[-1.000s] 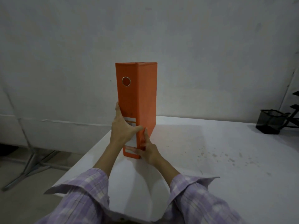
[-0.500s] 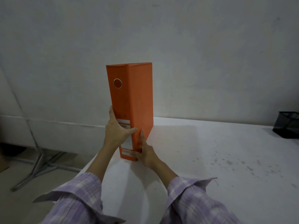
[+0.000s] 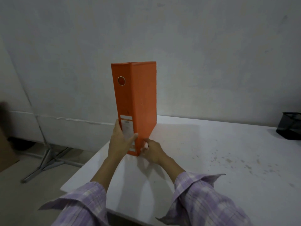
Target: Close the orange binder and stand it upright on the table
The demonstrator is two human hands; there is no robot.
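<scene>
The orange binder (image 3: 138,98) is closed and stands upright on the white table (image 3: 211,152) near its left edge, spine with a metal ring hole and white label facing me. My left hand (image 3: 119,142) wraps the lower spine, thumb across its front. My right hand (image 3: 152,150) sits at the binder's bottom right corner, fingertips touching the cover near the base. Both arms wear purple plaid sleeves.
A black mesh pen holder (image 3: 290,128) stands at the table's far right by the wall. A metal stand's legs (image 3: 47,160) rest on the floor left of the table. A grey wall rises right behind the table.
My left hand has slid lower on the spine. My right hand has loosened from gripping the cover to touching it with the fingertips. The binder stays upright.
</scene>
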